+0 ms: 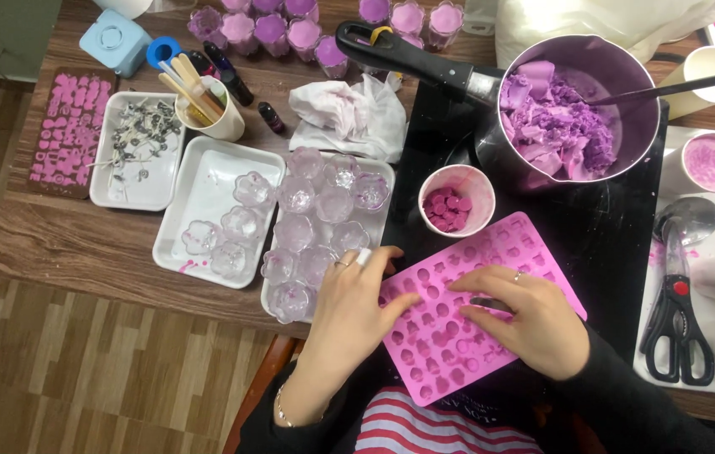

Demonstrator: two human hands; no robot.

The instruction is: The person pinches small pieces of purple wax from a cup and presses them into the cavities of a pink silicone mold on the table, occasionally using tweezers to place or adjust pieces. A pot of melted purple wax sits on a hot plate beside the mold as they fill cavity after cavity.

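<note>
The pink silicone mould (458, 311) lies flat at the tabletop (80, 244) edge under our left hand (349, 307) and right hand (521, 324), each grip pressed on it; we judge a shove could tip the paper cup (456, 199) just beyond.

Few things here count as packages, labels or screens. A small dark dropper bottle (271, 117) lies on the desk (55, 244) just right of the cream cup of wooden sticks (216, 113), and another dark bottle (231, 76) lies just above that cup; any label on either is too small to make out. A light blue square box (115, 40) stands up and to the left of the cup. No signs or screens show.
</note>
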